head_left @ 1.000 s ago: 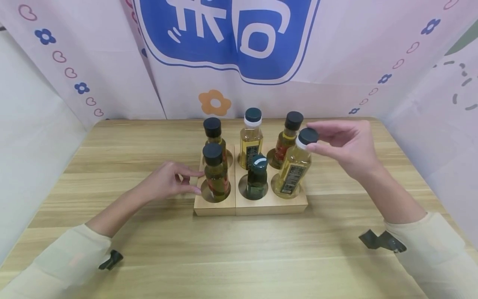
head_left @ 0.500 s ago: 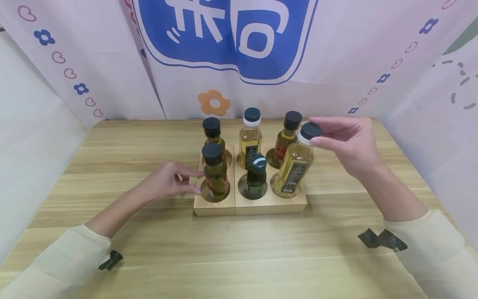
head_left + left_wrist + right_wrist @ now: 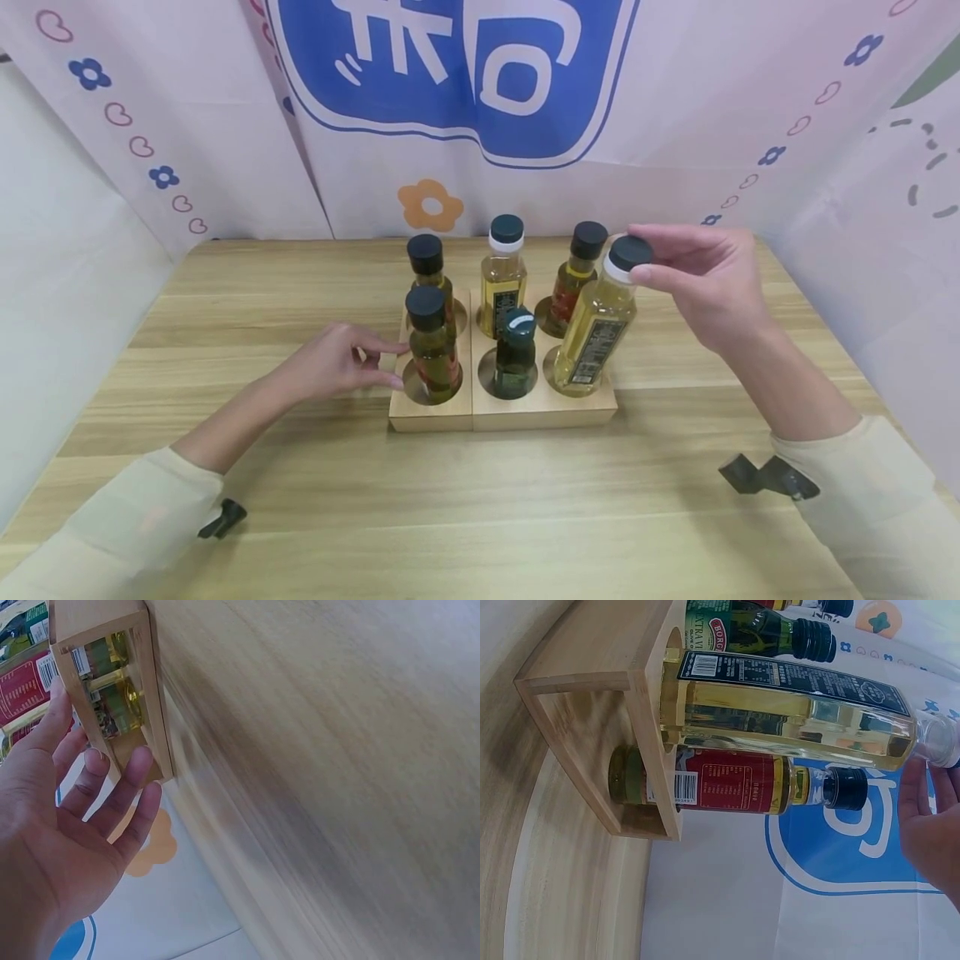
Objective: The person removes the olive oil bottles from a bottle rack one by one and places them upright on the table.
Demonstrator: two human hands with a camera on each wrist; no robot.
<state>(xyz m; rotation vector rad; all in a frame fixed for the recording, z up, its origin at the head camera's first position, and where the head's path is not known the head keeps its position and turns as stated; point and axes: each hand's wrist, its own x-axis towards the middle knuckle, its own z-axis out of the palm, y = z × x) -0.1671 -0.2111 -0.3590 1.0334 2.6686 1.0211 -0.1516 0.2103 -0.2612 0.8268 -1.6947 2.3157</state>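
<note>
The bench (image 3: 480, 517) spreads out on every side of the wooden rack (image 3: 431, 422), and neither has shifted noticeably over the last second. At the rack's left end, the left hand (image 3: 326, 362) keeps its pose: the fingers are loosely extended with tips at the wood, gripping nothing — perhaps steadying it, though how firmly they press cannot be told. To the right of the rack and above it, the right hand (image 3: 716, 287) has risen a little and edged further right, its fingers pinching the top of the tall yellow bottle (image 3: 600, 333).

That bottle is the real change: it is higher over the rack's front right corner and leans to the right, its base about level with the rack's top; whether the bottom is fully free cannot be made out. I read this as a lift well under way, with the bottle nearly out.

The matching bottle (image 3: 504, 279) stays at the rack's back middle, the red-labelled bottle (image 3: 566, 293) at its back right, the back-left bottle (image 3: 444, 287) and front-left bottle (image 3: 437, 362) at its left end, and the small green bottle (image 3: 516, 367) at its front middle — all undisturbed.
</note>
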